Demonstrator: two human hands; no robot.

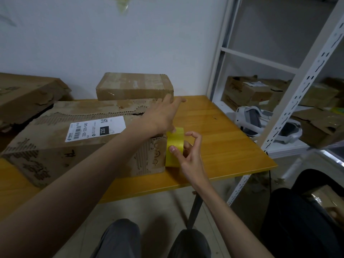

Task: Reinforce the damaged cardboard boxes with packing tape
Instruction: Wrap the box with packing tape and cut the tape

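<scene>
1. We saw the big torn brown cardboard box with a white shipping label (87, 138) lying on the yellow wooden desk (223, 135), its right end near the desk's front right corner.
2. The roll of yellow packing tape (174, 146) stood on edge, touching the box's right end face, close to the desk's front edge.
3. The right hand (189, 155) pinched the roll: thumb on the outer tape face, other fingers curled around the far side, index finger raised in a hook.
4. The left hand (163, 116) lay across the box's top right edge, fingers straight and spread, pressing down; we could not tell if a tape end sat under it.
5. A smaller brown cardboard box (134, 86) sat behind, near the desk's back edge; another torn brown box (28, 94) sat at the back left.
6. Handling, as we judged: the box looked light but soft, its outer paper stripped to the corrugation, so it would crush at torn edges; best held flat-palmed on sound panels.
7. The tape looked light, rigid at the core, sticky and prone to fold; best held by the core and rim.
8. White metal shelving (279, 127) stood to the right of the desk.
</scene>
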